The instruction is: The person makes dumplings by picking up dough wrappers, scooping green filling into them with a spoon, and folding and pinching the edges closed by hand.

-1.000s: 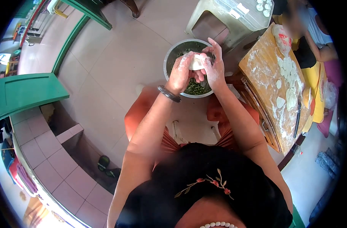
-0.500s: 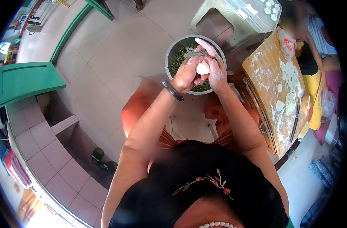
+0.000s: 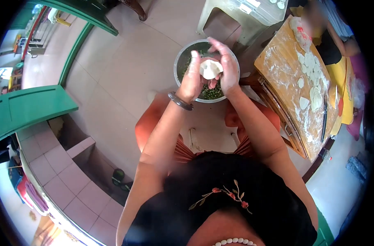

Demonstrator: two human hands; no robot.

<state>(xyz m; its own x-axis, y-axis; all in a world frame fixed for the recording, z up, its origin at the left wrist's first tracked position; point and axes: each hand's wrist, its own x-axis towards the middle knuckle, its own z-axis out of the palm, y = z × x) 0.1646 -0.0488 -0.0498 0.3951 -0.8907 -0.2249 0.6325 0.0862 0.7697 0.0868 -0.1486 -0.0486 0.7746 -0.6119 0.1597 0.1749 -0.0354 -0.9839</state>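
Observation:
A pale, floury dumpling [image 3: 211, 69] sits cupped between my two hands above a metal bowl [image 3: 177, 69]. My left hand [image 3: 191, 80] supports it from the left, thumb raised and fingers partly hidden beneath it. On the other side, my right hand [image 3: 229, 73] touches the dumpling's right edge, its upper fingers stretched away from it. Chopped green filling [image 3: 211, 92] shows in the bowl below. Flour whitens the fingers of both hands.
To the right, a wooden board [image 3: 277, 67] carries flour, several round wrappers [image 3: 311, 67] and a dark stick [image 3: 324, 119]. A plastic stool [image 3: 232, 20] with a clear container stands beyond the bowl. Another person [image 3: 334, 41] is beside the board.
My hands have loosened from around the dumpling, so more of it shows. My left thumb has lifted and the right fingers have spread. The camera view has shifted slightly.

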